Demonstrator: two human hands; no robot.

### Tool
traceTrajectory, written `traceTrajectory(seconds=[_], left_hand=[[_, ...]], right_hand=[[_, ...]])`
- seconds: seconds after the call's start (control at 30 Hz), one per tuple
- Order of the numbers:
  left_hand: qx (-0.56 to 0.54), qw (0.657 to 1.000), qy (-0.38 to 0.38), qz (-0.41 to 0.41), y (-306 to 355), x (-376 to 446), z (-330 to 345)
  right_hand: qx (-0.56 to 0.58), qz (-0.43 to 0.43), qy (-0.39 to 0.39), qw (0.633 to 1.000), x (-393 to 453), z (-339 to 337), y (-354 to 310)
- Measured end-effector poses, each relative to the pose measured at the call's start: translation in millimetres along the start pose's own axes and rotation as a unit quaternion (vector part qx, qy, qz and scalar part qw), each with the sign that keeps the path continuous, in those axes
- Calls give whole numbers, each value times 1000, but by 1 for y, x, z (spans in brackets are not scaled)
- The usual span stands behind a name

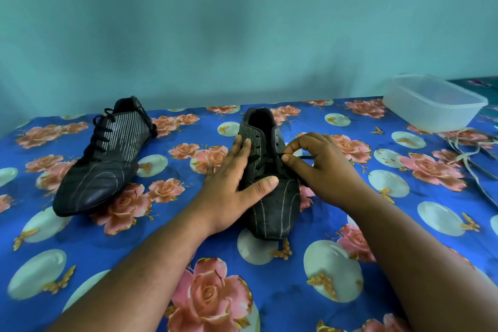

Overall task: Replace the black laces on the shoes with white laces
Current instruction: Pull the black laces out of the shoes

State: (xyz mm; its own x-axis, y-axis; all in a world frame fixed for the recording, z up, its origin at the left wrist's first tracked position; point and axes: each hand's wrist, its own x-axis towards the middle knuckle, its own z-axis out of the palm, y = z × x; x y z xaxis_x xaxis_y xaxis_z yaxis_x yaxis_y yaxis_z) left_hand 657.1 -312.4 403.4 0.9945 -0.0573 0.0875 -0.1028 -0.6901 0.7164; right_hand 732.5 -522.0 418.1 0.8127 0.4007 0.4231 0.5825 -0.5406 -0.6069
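On the glossy blue floral cloth [89, 248], the left hand [229, 183] presses flat, fingers straight, on the near ribbed black shoe [272, 207] while the right hand [320, 167] pinches its thin black lace [305, 157]; pale flat white laces [469, 153] sprawl near the right edge, beside a translucent plastic tub [431, 105].

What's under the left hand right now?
The left hand presses flat on the near shoe, covering its left side; whether black lace remains underneath is hidden.

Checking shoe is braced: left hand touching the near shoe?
Touching. Head view shows the left hand lying flat on the near shoe, thumb across its top.
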Motion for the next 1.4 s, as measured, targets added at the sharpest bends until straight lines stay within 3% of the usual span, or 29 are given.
traceTrajectory(seconds=[0.17,0.37,0.63,0.8,1.0,1.13,1.4], left_hand=[[1,1000,-3,0,1,0,-1],[11,1000,-8,3,1,0,-2],[10,1000,10,6,-1,2,0],[4,996,87,31,-3,3,0],[-7,981,177,81,-12,11,5],[-27,973,205,100,-14,16,7],[-54,961,247,110,-9,19,9]], right_hand=[[130,94,30,987,0,-8,-8],[113,137,72,981,0,-11,-13],[188,225,220,930,11,-30,10],[75,256,177,947,8,-22,17],[49,106,54,992,4,-6,5],[32,69,-14,997,1,4,5],[18,81,-7,997,1,6,10]])
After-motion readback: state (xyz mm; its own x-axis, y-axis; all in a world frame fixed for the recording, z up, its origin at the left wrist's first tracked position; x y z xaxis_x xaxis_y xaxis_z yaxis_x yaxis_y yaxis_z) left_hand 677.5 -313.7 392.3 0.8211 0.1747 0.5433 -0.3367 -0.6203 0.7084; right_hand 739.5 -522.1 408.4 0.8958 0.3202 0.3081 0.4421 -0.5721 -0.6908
